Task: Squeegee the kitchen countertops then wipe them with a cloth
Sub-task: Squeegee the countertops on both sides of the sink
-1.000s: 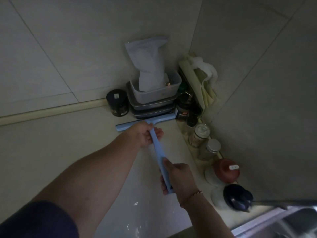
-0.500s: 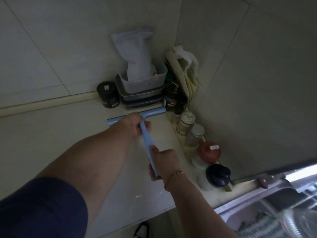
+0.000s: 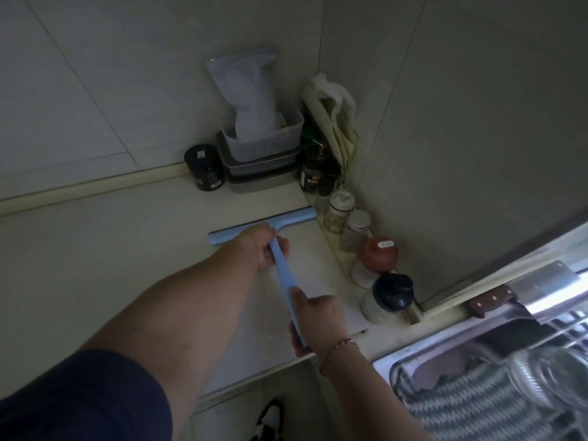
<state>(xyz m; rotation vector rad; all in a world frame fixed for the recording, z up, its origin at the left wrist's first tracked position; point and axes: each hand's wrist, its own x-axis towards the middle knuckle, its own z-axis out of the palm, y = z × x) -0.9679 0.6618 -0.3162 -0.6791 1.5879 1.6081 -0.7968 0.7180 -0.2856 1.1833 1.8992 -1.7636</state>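
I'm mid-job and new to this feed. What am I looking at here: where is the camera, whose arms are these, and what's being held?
There is no machine here. The single picture comes from a camera worn on a person's head, looking forward and down, so the two arms reaching in from the bottom are that person's own.

Both hands hold a light blue squeegee. The left hand grips the handle up near the blade; the right hand, with a bracelet on its wrist, grips the lower end. The blade lies across the pale countertop, near its back corner.

In that corner stand stacked containers with a white bag in the top one, and a black jar beside them. A row of jars and bottles runs along the right wall. At bottom right is a metal sink.
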